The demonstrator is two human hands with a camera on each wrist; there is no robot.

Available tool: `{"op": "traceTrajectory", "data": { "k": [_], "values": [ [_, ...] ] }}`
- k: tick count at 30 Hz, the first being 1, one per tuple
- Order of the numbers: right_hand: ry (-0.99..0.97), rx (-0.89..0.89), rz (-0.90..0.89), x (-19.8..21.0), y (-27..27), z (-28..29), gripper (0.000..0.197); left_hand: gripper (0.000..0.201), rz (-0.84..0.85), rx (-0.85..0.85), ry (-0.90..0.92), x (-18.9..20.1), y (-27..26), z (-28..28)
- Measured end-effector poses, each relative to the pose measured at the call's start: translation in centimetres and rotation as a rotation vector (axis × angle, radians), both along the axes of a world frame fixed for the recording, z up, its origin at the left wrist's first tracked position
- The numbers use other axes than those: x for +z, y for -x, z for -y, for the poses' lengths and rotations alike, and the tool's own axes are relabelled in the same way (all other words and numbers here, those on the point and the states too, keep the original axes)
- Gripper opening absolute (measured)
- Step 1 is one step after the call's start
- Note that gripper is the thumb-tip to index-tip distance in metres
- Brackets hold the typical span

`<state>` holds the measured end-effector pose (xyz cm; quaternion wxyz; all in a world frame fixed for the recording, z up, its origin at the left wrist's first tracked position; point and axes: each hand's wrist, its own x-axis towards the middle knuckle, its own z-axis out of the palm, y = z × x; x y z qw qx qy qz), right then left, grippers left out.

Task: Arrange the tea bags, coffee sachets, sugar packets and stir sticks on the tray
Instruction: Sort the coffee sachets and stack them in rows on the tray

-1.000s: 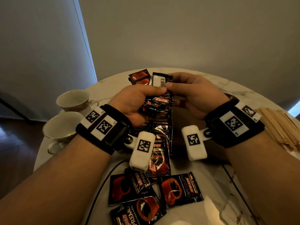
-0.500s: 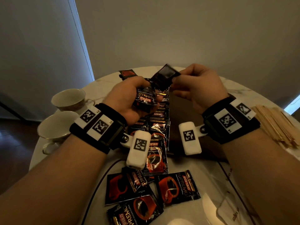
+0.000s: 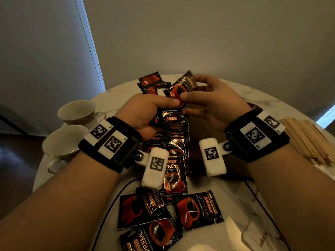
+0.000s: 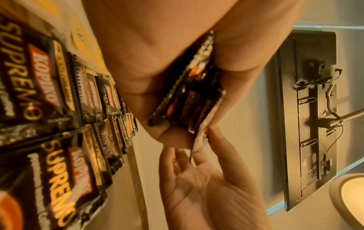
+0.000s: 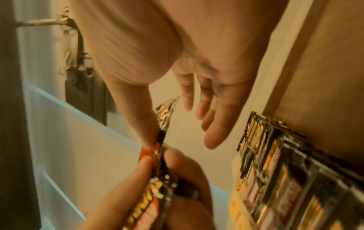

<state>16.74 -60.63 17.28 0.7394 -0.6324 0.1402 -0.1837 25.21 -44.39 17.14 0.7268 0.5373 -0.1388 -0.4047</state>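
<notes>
My left hand [image 3: 163, 107] grips a small stack of black-and-red coffee sachets [image 3: 169, 115] above the table; in the left wrist view the stack [image 4: 189, 101] sits between thumb and fingers. My right hand [image 3: 190, 89] pinches one tilted sachet [image 3: 176, 90] at the top of that stack, thumb on its red-cup face and fingers behind its upper corner. My left thumb touches the same sachet. Below my hands, overlapping sachets [image 3: 176, 144] lie in two rows on the brown tray [image 3: 203, 127]. Several loose sachets [image 3: 196, 209] lie nearer me. Wooden stir sticks [image 3: 308, 140] are piled at the right.
Two empty teacups [image 3: 78, 111] [image 3: 59, 144] stand at the left edge of the round white table [image 3: 117, 93]. Two more sachets [image 3: 150, 84] lie beyond my hands. White printed packets [image 3: 253, 220] lie at the front right. A wall rises close behind the table.
My right hand has turned the single sachet over: its back showed before, now the red-cup face shows. It sits against the top of the stack held by my left hand.
</notes>
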Motion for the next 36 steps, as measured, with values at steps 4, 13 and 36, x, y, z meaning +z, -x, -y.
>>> {"op": "traceTrajectory", "data": {
  "k": [4, 13, 36],
  "values": [
    [-0.088, 0.108, -0.017, 0.0, 0.4, 0.1, 0.043, 0.060, -0.003, -0.056, -0.014, -0.1, 0.0, 0.0],
    [0.004, -0.004, -0.016, 0.0, 0.3, 0.3, 0.005, 0.051, 0.000, -0.004, -0.015, 0.3, 0.0, -0.2],
    [-0.118, -0.030, -0.067, -0.1, 0.7, -0.7, 0.013, 0.030, -0.027, 0.094, 0.033, -0.4, -0.6, 0.2]
  ]
}}
